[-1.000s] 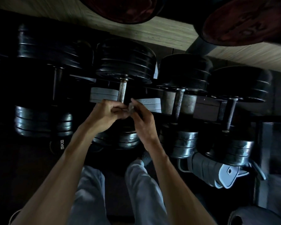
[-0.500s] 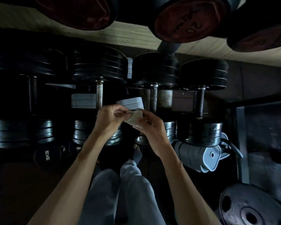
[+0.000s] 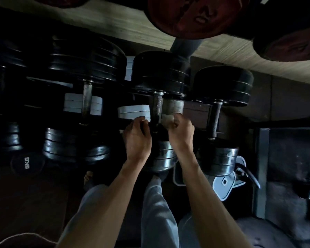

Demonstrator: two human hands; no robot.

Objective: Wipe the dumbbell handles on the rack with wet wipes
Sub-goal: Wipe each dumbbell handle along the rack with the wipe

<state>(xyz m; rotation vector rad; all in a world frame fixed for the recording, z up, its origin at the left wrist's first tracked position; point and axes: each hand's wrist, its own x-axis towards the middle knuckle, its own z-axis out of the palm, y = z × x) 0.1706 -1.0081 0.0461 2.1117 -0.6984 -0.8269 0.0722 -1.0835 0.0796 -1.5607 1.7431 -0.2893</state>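
While the left hand (image 3: 138, 138) hovers with curled, empty fingers just left of the centre-frame dumbbell handle (image 3: 157, 106), the right hand (image 3: 180, 130) grips a crumpled wet wipe (image 3: 167, 119) touching that handle's right side.

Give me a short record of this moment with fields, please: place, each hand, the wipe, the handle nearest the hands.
place: dim dumbbell rack
left hand: fingers curled beside the handle; whether it holds anything cannot be told
right hand: grips the wipe
wipe: bunched, just right of the handle
handle: knurled metal, between the two hands
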